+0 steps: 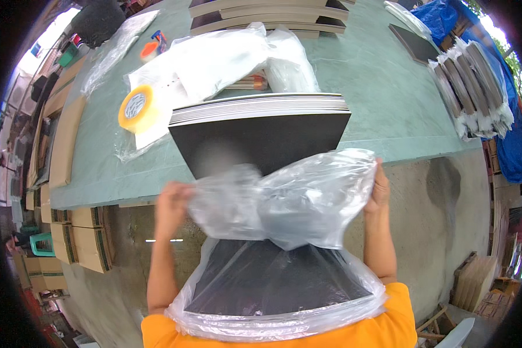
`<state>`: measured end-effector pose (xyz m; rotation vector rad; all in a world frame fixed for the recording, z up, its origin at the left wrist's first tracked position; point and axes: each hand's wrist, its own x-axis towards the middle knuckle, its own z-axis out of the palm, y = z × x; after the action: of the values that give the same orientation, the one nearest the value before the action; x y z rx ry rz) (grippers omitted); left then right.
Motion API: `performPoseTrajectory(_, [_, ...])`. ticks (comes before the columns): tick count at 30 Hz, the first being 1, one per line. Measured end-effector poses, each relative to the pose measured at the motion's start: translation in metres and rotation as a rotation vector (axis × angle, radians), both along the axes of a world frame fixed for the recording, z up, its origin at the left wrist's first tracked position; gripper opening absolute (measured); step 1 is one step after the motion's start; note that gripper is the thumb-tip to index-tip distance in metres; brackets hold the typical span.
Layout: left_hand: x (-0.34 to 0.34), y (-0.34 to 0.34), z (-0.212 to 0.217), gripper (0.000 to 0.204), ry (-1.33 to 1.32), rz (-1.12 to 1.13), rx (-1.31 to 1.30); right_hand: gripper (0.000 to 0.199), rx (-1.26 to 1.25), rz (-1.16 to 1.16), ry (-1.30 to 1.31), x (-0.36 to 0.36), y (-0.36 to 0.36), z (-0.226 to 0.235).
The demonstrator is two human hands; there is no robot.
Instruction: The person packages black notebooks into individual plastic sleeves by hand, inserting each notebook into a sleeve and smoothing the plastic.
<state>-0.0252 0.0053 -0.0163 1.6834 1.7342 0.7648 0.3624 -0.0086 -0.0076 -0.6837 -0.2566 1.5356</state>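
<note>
A clear plastic bag [313, 203] with a black board [272, 278] inside lies close against my orange shirt. The bag's loose upper part is gathered and bunched between my hands. My left hand [174, 203], slightly blurred, has its fingers closed on the left side of the plastic. At the other side my right hand [379, 191] grips the plastic's edge, fingers partly hidden behind it. Just beyond the bag, a stack of black boards with pale edges [267, 127] stands on the table's near side, its lower part covered by the plastic.
The green table [377, 87] holds a yellow tape roll [136, 109], loose plastic bags [220, 61] and more stacked boards [267, 17] at the far side. Several wrapped boards [470, 87] lie at the right edge. Cardboard boxes [87, 246] stand on the floor at left.
</note>
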Motion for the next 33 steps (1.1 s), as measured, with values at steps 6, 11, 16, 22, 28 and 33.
performPoseTrajectory(6, [-0.059, 0.008, 0.029, 0.008, -0.493, 0.54, 0.334, 0.021, 0.104, 0.44, -0.492, -0.002, -0.007, 0.01])
performPoseTrajectory(11, [0.091, 0.008, 0.082, 0.013, -0.381, -0.541, 0.106, 0.017, 0.256, 0.619, -0.569, -0.082, 0.015, 0.029])
performPoseTrajectory(16, [0.078, 0.014, 0.047, 0.014, -0.289, -0.555, 0.027, 0.012, 0.201, 0.562, -0.103, -0.072, 0.012, 0.028])
performPoseTrajectory(22, [-0.096, 0.002, -0.007, 0.012, -0.638, 0.639, 0.14, 0.011, 0.058, 0.38, -0.147, 0.005, -0.006, 0.002])
performPoseTrajectory(28, [0.022, 0.017, 0.072, 0.008, -0.496, 0.393, 0.194, 0.015, 0.155, 0.555, -0.33, -0.057, 0.001, 0.019])
performPoseTrajectory(33, [0.112, -0.001, 0.082, 0.015, -0.485, -0.584, -0.166, 0.018, 0.174, 0.56, -0.082, -0.104, 0.006, 0.039])
